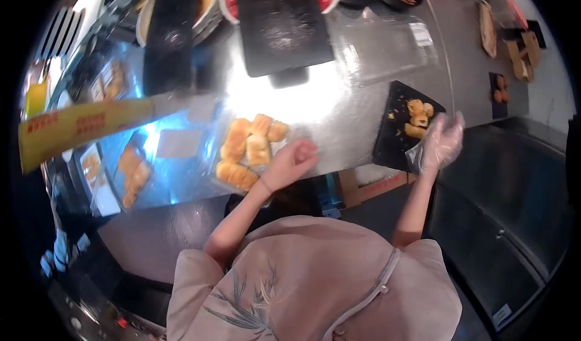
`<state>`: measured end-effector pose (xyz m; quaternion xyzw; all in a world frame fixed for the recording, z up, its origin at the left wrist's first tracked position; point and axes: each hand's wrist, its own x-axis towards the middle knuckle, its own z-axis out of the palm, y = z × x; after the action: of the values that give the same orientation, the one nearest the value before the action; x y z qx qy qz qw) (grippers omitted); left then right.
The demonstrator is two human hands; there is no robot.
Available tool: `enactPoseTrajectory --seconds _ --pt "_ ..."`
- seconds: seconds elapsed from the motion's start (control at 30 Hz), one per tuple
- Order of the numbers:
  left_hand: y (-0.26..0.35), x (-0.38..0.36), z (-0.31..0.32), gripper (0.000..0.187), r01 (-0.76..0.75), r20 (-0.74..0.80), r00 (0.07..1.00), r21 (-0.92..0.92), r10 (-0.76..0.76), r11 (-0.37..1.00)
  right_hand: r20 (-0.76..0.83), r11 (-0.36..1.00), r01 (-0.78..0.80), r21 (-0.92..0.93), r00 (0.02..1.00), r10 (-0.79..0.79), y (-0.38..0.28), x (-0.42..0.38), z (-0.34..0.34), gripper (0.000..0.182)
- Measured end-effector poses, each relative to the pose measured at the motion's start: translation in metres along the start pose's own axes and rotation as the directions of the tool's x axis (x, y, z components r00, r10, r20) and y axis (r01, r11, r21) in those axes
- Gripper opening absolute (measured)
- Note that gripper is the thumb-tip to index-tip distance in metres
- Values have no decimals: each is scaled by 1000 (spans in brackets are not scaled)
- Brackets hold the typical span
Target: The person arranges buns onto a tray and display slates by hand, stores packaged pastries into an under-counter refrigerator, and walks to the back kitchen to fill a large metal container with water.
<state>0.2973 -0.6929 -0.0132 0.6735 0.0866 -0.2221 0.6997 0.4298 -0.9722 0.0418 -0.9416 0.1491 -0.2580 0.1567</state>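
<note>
My left hand (293,163) is bare, with its fingers curled in and nothing visible in them. Just left of it, several golden-brown pastries (236,140) lie together in what looks like a clear plastic tray. My right hand (443,140) wears a loose clear plastic glove. It is over the right edge of a black tray (389,136), fingers stretched out and partly blurred by the glove. Beside that hand, smaller pastry pieces (417,118) sit on the black tray among crumbs.
A clear lidded container (387,49) lies on the steel counter (339,120). Dark boards (281,29) cover bowls at the back, one with red contents. A yellow printed tube-like package (85,129) crosses the left side. Farther right are brown items on a small dark tray (500,93).
</note>
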Motion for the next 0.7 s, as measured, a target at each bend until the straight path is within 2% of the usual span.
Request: enactPoseTrajectory --seconds 0.03,0.07,0.1,0.13,0.17,0.2,0.23,0.27,0.3,0.33,0.37,0.4,0.43,0.5,0.53,0.57,0.63,0.67,0.7 --pt "-2 -25 -9 18 44 -21 999 -31 -44 999 -69 992 29 120 997 -21 -15 -4 -4 34" --pt "-6 -48 -18 17 85 -37 995 -64 -87 994 -8 969 8 245 1000 -7 -34 -14 -8 26" --pt "-11 -69 -29 17 87 -56 994 -70 -91 994 -109 905 313 289 950 -294 -45 -29 -2 20" --pt "-16 -90 -39 16 143 -108 980 -190 -166 971 1 840 375 392 913 -408 -63 -46 1 20" --pt "-21 -109 -49 15 188 -146 959 -311 -243 931 21 744 519 421 814 -580 -74 -67 12 21" --pt "-24 -126 -58 13 175 -220 940 -345 -260 922 13 596 604 529 696 -718 -83 -93 27 21" --pt "-27 -141 -68 13 154 -292 916 -376 -274 914 174 527 682 507 518 -838 -100 -116 35 22" --pt "-25 -153 -77 12 79 -371 900 -376 -228 923 239 491 703 514 433 -869 -124 -136 39 23" --pt "-34 -170 -92 11 98 -420 874 -343 -245 934 304 457 721 521 344 -889 -146 -154 41 25" --pt "-36 -185 -101 10 78 -501 829 -335 -248 939 303 451 726 519 337 -892 -161 -167 38 25" --pt "-38 -198 -110 9 55 -575 781 -327 -245 944 535 645 525 555 368 -760 -175 -177 34 30" --pt "-44 -211 -121 8 25 -604 755 -364 -256 931 739 808 303 506 331 -587 -184 -184 30 35" --pt "-51 -226 -133 7 -1 -627 729 -403 -275 915 742 808 318 495 330 -584 -186 -194 29 35" --pt "-68 -249 -154 7 -86 -629 734 -459 -255 884 555 689 508 517 414 -722 -183 -217 28 41" --pt "-78 -258 -166 7 -98 -609 747 -499 -267 861 627 692 557 459 348 -696 -184 -225 26 51" --pt "-85 -266 -176 7 -104 -586 760 -537 -281 837 632 700 563 439 359 -686 -188 -232 25 51" --pt "-98 -282 -198 7 -84 -560 782 -531 -274 843 784 760 581 291 311 -537 -198 -242 24 61" --pt "-102 -291 -209 7 -59 -551 789 -509 -273 859 616 647 689 328 363 -699 -174 -253 42 68" --pt "-104 -299 -220 7 -59 -540 799 -508 -264 860 616 653 690 313 376 -693 -171 -256 47 68"
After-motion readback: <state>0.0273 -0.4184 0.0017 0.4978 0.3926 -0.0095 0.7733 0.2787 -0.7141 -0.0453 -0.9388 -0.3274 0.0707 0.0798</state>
